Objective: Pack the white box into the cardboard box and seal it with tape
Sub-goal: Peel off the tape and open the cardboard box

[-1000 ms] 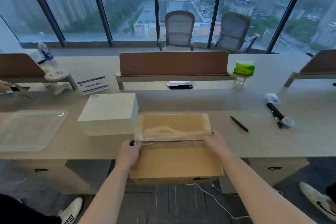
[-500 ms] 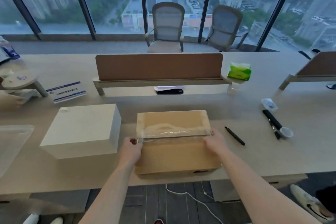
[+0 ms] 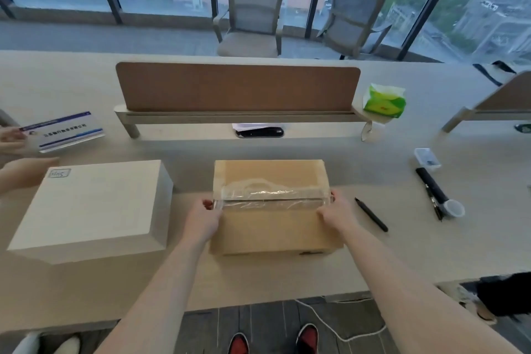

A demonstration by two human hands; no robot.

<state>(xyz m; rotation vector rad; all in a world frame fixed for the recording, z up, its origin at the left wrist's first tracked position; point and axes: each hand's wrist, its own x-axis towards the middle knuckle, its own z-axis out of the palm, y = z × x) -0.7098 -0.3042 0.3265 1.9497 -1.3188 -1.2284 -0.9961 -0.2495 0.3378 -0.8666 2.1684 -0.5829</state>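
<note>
**Holding the cardboard box (image 3: 273,227) at both ends of the tape (image 3: 271,200)**

The cardboard box sits near the front edge of the table (image 3: 402,253), straight ahead of the person, with its top flaps down. A strip of clear, wrinkled tape runs from side to side along the seam between the flaps.

The left hand (image 3: 204,220) is at the left end of the strip. Its fingers are curled over the box's left edge and grip it there. The right hand (image 3: 334,215) does the same at the right end, with its fingers curled round the box's right edge. Whether the fingertips press on the tape itself cannot be told.

The white box (image 3: 92,207) is not inside. It stands closed on the table to the left of the cardboard box, near it but not touching, with a small label on its far left corner.

Another person's hand (image 3: 20,174) rests at the white box's far left corner, and a second one holds a blue and white card (image 3: 64,131) further back.

To the right of the cardboard box lie a black pen (image 3: 371,214), then a black marker (image 3: 431,185) with a small white cup (image 3: 454,208) at its near end, and a small clear container (image 3: 427,156) behind them.

A brown divider (image 3: 238,86) crosses the middle of the table, with a green tissue pack (image 3: 385,99) at its right end. Two office chairs (image 3: 253,8) stand by the windows beyond.
</note>
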